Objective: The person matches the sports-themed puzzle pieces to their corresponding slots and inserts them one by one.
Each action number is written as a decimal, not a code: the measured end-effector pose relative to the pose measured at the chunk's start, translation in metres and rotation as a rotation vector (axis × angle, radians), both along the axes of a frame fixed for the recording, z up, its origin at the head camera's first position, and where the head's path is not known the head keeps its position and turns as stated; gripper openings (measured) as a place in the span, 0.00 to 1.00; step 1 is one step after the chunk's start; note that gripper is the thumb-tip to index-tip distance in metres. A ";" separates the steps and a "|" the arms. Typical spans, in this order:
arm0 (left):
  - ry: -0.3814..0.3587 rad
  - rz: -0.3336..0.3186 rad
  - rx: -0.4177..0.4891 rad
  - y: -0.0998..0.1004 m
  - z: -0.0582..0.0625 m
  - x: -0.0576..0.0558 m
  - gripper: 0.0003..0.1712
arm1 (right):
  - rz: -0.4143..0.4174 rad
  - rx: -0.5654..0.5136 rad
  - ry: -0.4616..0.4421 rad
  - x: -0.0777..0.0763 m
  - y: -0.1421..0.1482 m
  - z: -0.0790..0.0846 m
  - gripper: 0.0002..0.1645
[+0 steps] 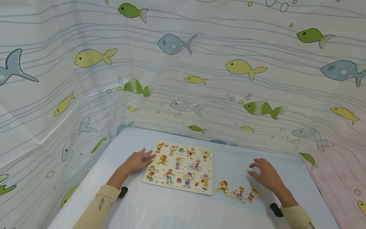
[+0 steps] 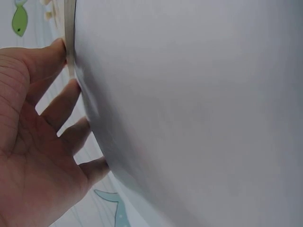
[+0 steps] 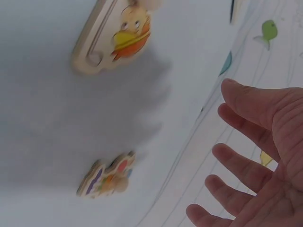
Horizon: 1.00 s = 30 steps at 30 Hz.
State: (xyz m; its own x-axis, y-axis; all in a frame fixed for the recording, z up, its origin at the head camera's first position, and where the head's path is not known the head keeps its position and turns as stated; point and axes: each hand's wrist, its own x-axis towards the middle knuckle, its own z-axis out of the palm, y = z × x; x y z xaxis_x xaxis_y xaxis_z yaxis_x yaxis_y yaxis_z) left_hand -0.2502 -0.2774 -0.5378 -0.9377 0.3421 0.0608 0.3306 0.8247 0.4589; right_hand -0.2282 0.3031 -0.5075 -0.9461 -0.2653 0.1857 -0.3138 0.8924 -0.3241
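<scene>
A wooden peg-style puzzle board (image 1: 187,168) printed with sports figures lies flat on the table. My left hand (image 1: 140,160) is at its left edge, fingers loosely bent. In the left wrist view, the thumb (image 2: 52,54) meets the board's side edge (image 2: 69,33) and the other fingertips are down at the table. My right hand (image 1: 264,173) hovers over the table right of the board, fingers spread and holding nothing. Below it lie three loose pieces: a runner (image 1: 222,187), a cyclist (image 1: 238,194) and a golfer (image 1: 253,195). The right wrist view shows the golfer piece (image 3: 130,35) large.
Another small wooden figure piece (image 3: 106,177) lies on the table in the right wrist view. The table (image 1: 171,208) has a pale blue-white cover. A fish-patterned curtain (image 1: 211,95) stands close behind it and along both sides.
</scene>
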 end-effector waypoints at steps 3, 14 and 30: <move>-0.003 -0.001 0.002 0.000 0.000 0.001 0.20 | -0.024 0.000 -0.010 0.001 0.009 -0.002 0.14; -0.003 0.005 0.018 0.000 -0.002 0.000 0.20 | -0.107 0.013 -0.069 0.007 0.032 -0.004 0.15; -0.008 0.008 0.004 0.001 0.001 0.002 0.20 | -0.190 0.060 -0.136 0.006 0.059 -0.014 0.16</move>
State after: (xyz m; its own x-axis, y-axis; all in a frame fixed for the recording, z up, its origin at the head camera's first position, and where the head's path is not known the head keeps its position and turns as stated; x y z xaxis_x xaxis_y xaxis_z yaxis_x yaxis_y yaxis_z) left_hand -0.2486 -0.2761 -0.5364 -0.9408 0.3346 0.0545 0.3205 0.8253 0.4649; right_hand -0.2221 0.3623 -0.5212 -0.9953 -0.0869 0.0424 -0.0956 0.9503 -0.2964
